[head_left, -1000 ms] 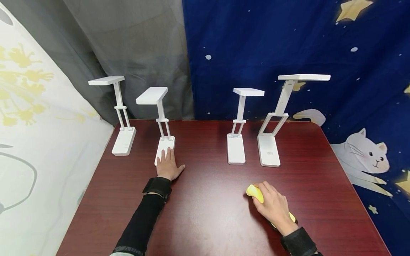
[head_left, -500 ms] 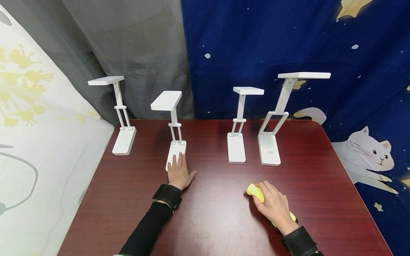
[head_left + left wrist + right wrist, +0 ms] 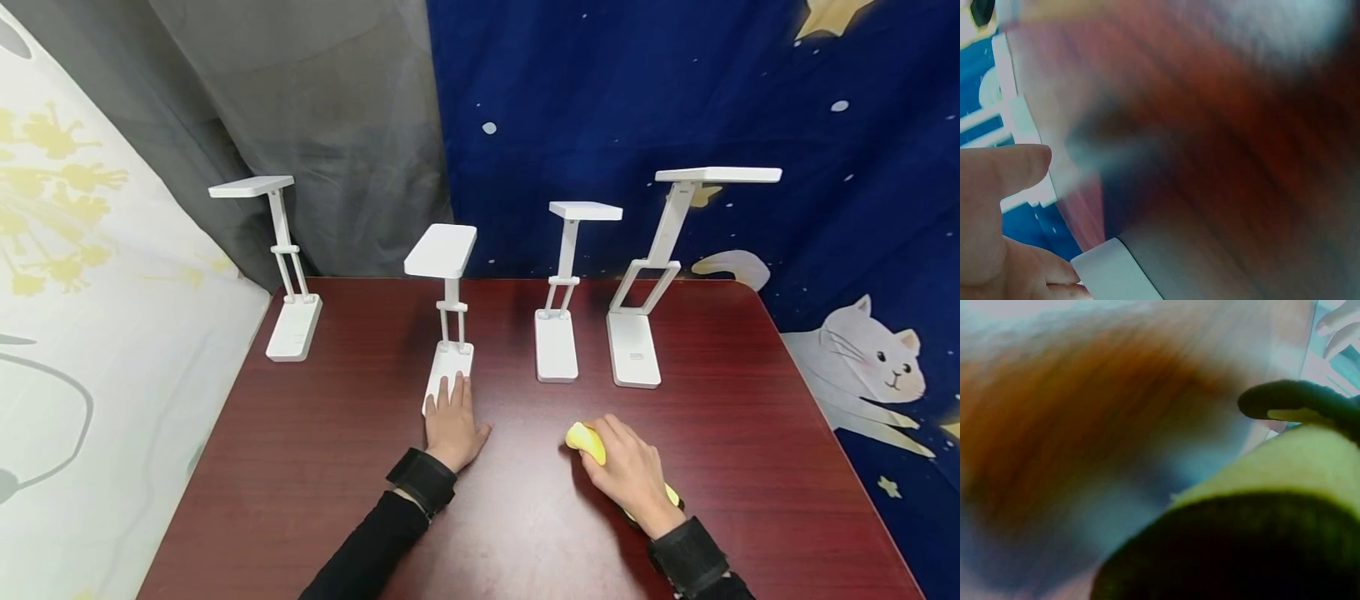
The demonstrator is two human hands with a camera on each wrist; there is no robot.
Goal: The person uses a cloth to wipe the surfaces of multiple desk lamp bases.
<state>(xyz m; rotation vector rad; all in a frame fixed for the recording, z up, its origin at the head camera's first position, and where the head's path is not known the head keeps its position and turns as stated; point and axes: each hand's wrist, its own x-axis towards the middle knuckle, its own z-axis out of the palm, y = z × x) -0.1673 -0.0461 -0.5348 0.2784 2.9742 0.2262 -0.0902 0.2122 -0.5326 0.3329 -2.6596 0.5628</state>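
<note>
In the head view my left hand lies with straight, spread fingers on the base of a white desk lamp. That lamp stands upright on the dark red table, left of centre. The left wrist view shows a corner of the lamp base under the fingertips, with the thumb held apart. Over the table's right half, my right hand grips a long yellow fuzzy thing, which pokes out at both ends of the grip. Up close in the right wrist view, the yellow fuzzy thing fills the lower right, partly dark.
Another white desk lamp stands at the table's back left corner. Two more, a shorter lamp and a taller lamp, stand side by side at the back right. Grey and blue curtains hang behind the table.
My left hand has slid the lamp to the right and a little nearer, its head turning as it went. My right hand, with the yellow fuzzy thing, has shifted slightly left.
</note>
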